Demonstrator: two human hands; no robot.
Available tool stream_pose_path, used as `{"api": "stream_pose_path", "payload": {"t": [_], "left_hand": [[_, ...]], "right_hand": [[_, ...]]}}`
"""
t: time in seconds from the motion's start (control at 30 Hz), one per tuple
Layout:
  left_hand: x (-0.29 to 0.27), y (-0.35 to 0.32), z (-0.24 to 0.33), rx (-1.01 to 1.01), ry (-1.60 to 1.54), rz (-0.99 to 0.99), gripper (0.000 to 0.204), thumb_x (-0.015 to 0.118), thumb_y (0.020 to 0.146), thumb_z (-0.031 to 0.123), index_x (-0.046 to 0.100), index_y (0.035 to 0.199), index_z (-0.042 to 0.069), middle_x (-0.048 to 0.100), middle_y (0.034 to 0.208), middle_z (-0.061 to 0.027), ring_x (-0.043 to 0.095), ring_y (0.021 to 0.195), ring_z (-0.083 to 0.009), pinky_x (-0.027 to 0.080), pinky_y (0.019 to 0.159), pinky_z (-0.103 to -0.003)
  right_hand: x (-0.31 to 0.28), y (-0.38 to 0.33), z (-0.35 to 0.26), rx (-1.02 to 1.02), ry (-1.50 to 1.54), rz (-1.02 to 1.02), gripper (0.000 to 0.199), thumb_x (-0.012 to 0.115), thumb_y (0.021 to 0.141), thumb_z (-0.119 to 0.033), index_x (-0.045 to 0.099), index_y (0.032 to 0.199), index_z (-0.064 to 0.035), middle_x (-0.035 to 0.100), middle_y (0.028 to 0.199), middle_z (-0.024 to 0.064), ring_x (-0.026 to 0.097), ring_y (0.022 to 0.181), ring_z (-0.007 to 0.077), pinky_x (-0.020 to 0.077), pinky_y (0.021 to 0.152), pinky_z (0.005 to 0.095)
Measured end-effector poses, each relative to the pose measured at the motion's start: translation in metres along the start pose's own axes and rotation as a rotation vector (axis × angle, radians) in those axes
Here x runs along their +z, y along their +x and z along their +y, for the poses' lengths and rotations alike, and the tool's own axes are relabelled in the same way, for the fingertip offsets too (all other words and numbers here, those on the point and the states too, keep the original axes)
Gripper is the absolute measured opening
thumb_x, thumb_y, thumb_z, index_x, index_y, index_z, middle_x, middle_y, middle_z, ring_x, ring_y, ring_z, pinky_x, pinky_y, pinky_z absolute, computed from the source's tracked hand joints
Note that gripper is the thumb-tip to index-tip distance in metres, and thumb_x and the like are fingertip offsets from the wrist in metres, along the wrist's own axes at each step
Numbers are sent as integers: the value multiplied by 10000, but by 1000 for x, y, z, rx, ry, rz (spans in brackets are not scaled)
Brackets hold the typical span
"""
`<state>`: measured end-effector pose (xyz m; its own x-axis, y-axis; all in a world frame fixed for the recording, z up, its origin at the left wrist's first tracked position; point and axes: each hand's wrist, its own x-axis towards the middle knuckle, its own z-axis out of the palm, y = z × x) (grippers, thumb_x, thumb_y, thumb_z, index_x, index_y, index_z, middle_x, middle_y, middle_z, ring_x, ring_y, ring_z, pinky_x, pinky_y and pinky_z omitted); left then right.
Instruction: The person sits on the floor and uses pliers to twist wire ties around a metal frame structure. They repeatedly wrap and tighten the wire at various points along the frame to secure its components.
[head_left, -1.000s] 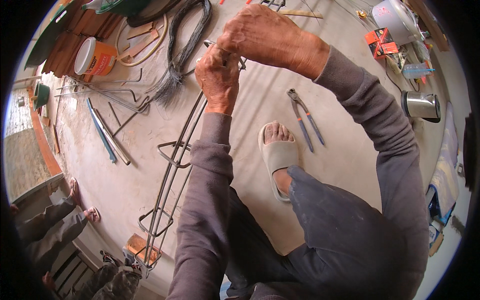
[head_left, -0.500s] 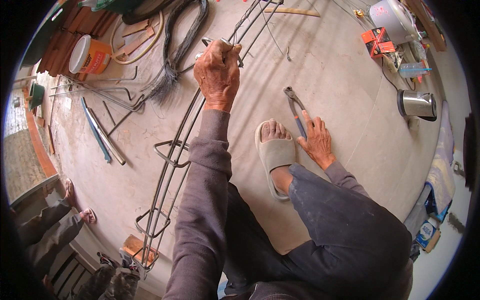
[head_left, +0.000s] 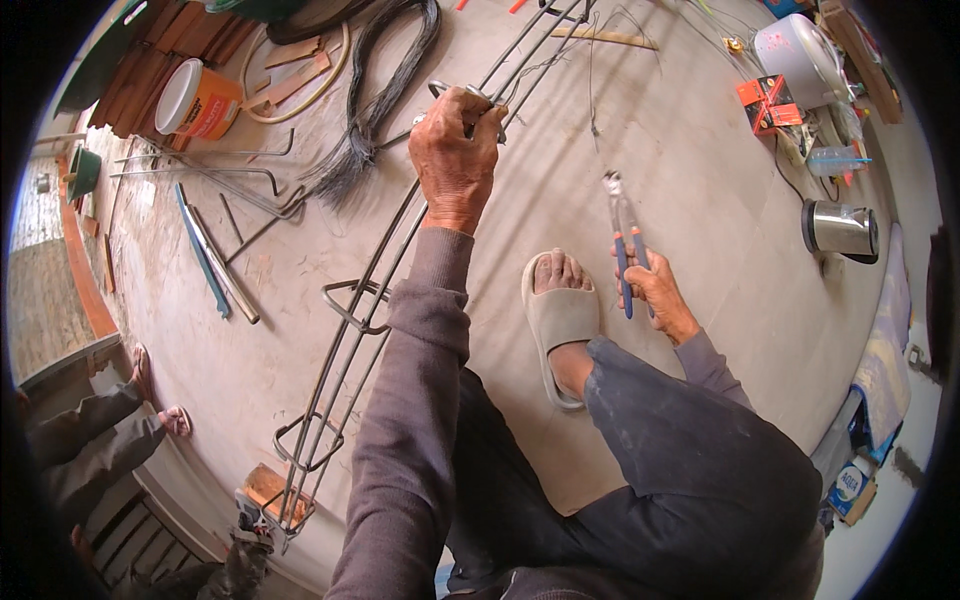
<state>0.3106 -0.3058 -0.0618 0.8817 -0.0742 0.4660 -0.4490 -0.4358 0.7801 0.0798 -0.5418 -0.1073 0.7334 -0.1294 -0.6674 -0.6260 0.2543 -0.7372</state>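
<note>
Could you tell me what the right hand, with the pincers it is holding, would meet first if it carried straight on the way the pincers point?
The right hand aims the blue-handled pincers up-picture. Ahead lies bare concrete floor, then probably the thin loose wires; depth is unclear.

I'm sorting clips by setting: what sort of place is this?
Likely an informal building-site work floor: a rebar cage lies on bare concrete, with a tie-wire bundle and loose bent rods nearby.

right hand point(head_left: 655, 290): left the rebar cage point(head_left: 400, 240) | now lifting pincers point(head_left: 622, 235) off floor
</note>
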Motion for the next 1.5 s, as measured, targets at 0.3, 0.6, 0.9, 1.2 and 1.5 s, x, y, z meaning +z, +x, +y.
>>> {"api": "stream_pose_path", "payload": {"t": [0.3, 0.6, 0.9, 1.2, 1.5], "left_hand": [[-7, 3, 2, -107, -103, -116, 214, 726, 788, -13, 703, 999, 5, 727, 807, -68, 692, 708, -125, 545, 686, -278], [-22, 14, -11, -101, -159, -321, 395, 703, 768, -21, 760, 1143, 89, 671, 865, -45, 635, 738, -111, 518, 702, -274], [-23, 11, -5, -130, -151, -321, 437, 870, 682, 139, 770, 1105, 88, 575, 779, -39, 539, 694, -160, 478, 670, -331], [-15, 9, -7, -51, -132, -251, 517, 898, 659, 175, 764, 1153, 104, 535, 733, -7, 479, 669, -127, 425, 634, -317], [-12, 8, -9, -38, -155, -229, 488, 882, 693, 175, 755, 1158, 101, 585, 743, -30, 513, 657, -135, 439, 629, -324]], "right_hand": [[10, 5, -82, 66, 351, -500, 648, 604, 774, -77, 470, 1391, 67, 682, 1049, 199, 593, 557, 148, 524, 483, 233], [25, 16, -153, -618, -1163, -77, 817, 495, 735, 94, 385, 1525, -83, 579, 1182, 224, 648, 940, 342, 559, 797, 417], [46, 32, -196, -1096, -1868, 396, 979, 628, 758, 148, 270, 1587, -231, 427, 1439, 210, 555, 1260, 374, 562, 972, 411], [51, 40, -222, -1300, -1986, 411, 955, 639, 799, 100, 271, 1590, -290, 396, 1492, 143, 543, 1278, 321, 551, 1013, 384], [59, 44, -243, -1432, -2092, 400, 955, 656, 814, 74, 249, 1600, -285, 348, 1552, 97, 514, 1322, 291, 503, 1086, 360]]}}
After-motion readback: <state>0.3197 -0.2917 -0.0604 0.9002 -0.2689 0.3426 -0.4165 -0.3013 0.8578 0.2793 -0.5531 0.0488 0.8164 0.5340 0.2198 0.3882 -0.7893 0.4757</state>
